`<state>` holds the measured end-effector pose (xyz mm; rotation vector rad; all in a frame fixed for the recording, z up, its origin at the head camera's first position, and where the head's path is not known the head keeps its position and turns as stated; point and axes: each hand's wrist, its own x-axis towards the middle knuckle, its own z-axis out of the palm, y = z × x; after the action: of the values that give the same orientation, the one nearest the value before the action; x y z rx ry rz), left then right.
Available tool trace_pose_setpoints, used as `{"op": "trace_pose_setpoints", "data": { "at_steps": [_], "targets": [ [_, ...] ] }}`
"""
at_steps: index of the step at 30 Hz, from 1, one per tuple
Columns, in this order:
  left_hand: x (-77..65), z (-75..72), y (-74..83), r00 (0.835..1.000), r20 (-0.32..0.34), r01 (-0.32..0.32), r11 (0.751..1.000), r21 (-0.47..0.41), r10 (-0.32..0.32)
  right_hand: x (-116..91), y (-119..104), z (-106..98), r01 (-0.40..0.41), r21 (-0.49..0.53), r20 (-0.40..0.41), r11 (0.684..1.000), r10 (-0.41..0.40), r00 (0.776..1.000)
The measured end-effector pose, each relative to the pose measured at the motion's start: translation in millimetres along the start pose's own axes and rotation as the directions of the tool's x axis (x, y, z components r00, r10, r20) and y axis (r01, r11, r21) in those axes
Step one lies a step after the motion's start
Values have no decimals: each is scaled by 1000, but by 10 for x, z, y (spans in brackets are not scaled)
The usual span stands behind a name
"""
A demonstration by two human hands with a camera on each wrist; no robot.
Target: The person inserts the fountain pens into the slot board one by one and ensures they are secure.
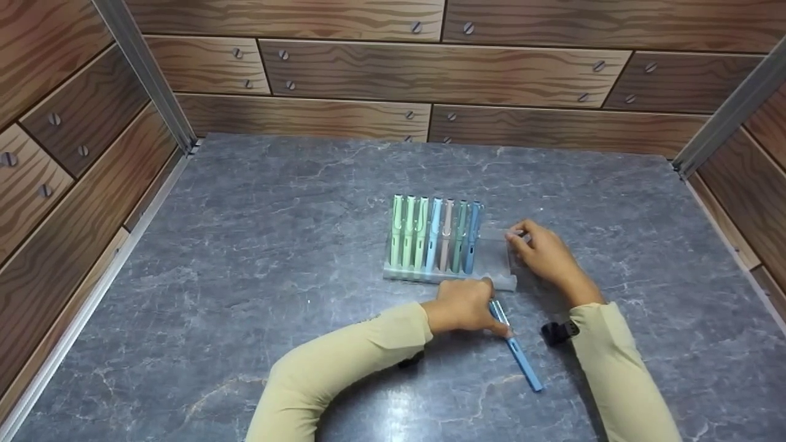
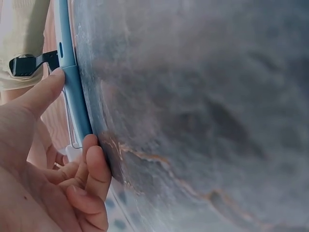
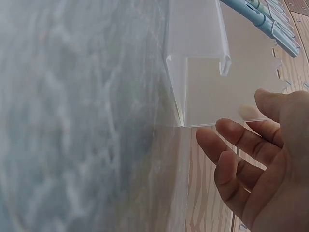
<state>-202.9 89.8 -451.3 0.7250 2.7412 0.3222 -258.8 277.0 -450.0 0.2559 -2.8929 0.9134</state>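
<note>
A clear acrylic pen stand [image 1: 493,252] holds a row of pens, several light green, then light blue, pinkish, dark green and blue. In front of it, a blue fountain pen [image 1: 525,363] lies aslant on the table. My left hand [image 1: 465,305] pinches this pen, thumb near its middle and fingers at its far end. In the left wrist view the blue pen [image 2: 76,96] runs along the tabletop under the thumb. My right hand [image 1: 548,252] grips the stand's right edge, thumb and index finger on either side of the clear panel [image 3: 231,92].
The grey marbled table [image 1: 245,258] spreads out around the stand. Wood-patterned walls [image 1: 368,70] enclose it at the back and sides, with metal posts [image 1: 147,73] at the corners. A dark wrist camera [image 1: 557,333] sits by the right sleeve.
</note>
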Motion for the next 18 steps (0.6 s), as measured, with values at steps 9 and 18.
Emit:
{"op": "trace_pose_setpoints", "data": {
  "at_steps": [9,18],
  "targets": [
    [-5,-7,2,1000,11,15,1000,-3,-14,-5,0,1,2,2,2,1000,-2,1000],
    [-11,-18,23,999,37,37,999,-19,-36,6,5,-4,-12,10,19,1000,12,1000]
  ]
}}
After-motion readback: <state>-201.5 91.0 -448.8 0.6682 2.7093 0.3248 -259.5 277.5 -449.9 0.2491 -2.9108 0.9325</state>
